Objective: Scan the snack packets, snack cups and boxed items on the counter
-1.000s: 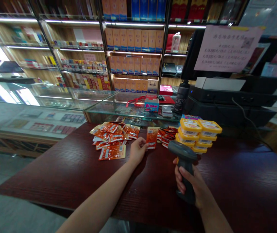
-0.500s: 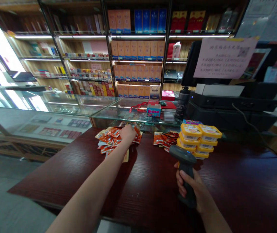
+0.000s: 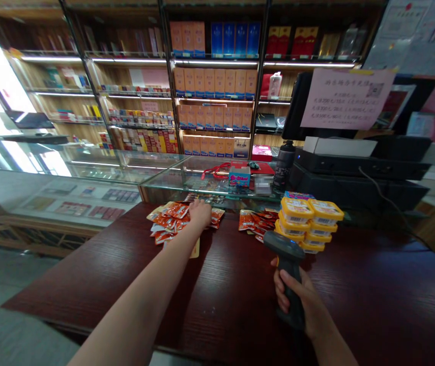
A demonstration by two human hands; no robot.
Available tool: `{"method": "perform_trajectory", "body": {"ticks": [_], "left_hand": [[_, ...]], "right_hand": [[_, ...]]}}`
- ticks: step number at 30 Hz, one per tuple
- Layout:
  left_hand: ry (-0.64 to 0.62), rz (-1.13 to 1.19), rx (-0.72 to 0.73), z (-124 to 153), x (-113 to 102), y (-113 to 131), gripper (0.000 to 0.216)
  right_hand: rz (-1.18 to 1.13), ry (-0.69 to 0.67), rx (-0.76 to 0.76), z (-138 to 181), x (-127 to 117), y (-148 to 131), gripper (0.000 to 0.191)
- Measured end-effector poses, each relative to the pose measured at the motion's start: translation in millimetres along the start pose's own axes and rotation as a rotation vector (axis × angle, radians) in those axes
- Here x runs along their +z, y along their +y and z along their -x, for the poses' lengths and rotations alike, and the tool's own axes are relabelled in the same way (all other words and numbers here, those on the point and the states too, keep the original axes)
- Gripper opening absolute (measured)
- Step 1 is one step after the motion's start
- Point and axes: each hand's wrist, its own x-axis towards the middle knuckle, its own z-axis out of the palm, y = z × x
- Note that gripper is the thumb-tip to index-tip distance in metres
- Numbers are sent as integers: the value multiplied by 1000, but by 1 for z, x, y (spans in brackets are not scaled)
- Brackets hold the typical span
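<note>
My left hand (image 3: 201, 213) reaches over a loose pile of orange snack packets (image 3: 163, 222) on the dark wooden counter. Its fingers point forward and down at the packets, slightly apart; their tips are partly hidden, and no packet shows raised in them. Wrapped around the handle of a black barcode scanner (image 3: 284, 246) is my right hand (image 3: 293, 295), with the scanner head pointing forward and left. Just beyond the scanner stand stacked yellow-lidded tubs (image 3: 295, 211). A smaller group of orange packets (image 3: 253, 222) lies left of the tubs.
Behind the dark counter (image 3: 217, 305) runs a glass display case (image 3: 160, 175), with a small blue and pink box (image 3: 239, 178) on it. A dark bottle (image 3: 284, 165) stands beside a monitor bearing a pink paper sign (image 3: 347, 99). Shelves of boxes (image 3: 215, 81) fill the back.
The packet raised beside my left hand no longer stands up, and the hand has shifted slightly on the pile. My right hand keeps its hold on the scanner. The view has moved slightly.
</note>
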Motion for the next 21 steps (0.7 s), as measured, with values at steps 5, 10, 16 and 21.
{"method": "perform_trajectory", "body": {"ticks": [5,10,16,21], "left_hand": [[-23,-14,140,8,2,2,53],[60,-40,87,15,9,4,50],[75,28,77,19,17,4,51],[104,21,78,23,17,3,37]], "right_hand": [[12,3,-1,-1,-1,0,37],[17,-8,-1,-1,-3,2,36],[10,-9,8,-2,-6,3,36],[11,-8,8,-1,-3,1,34]]}}
